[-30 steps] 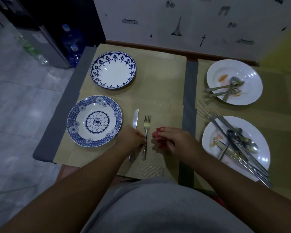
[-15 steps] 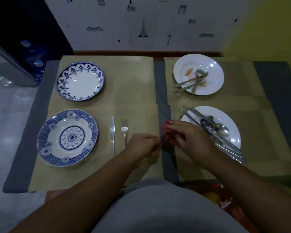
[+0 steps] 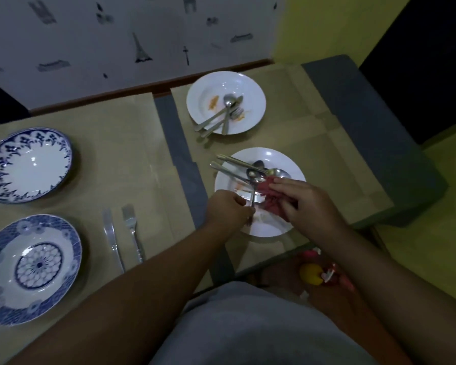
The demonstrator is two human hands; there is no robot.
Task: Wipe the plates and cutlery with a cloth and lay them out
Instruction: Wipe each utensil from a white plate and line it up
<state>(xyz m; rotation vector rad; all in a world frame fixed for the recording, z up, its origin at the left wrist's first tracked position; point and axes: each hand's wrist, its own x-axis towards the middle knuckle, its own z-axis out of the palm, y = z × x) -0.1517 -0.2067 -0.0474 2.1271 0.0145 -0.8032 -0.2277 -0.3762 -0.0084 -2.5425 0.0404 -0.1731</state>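
Observation:
My left hand pinches the handle of a spoon over the near white plate. My right hand grips a red cloth pressed against the spoon's upper end. More cutlery lies across that plate. The far white plate holds several pieces of cutlery and orange smears. On the left mat lie a knife and a fork, beside a blue patterned plate. A second blue-rimmed plate sits behind it.
Two tan placemats cover a grey table against a white wall. A yellow and red object lies on the floor below the table's near edge, by my lap.
Both hands moved right from the laid knife and fork to the near white plate. My left hand took up a spoon and the cloth in my right hand now meets it.

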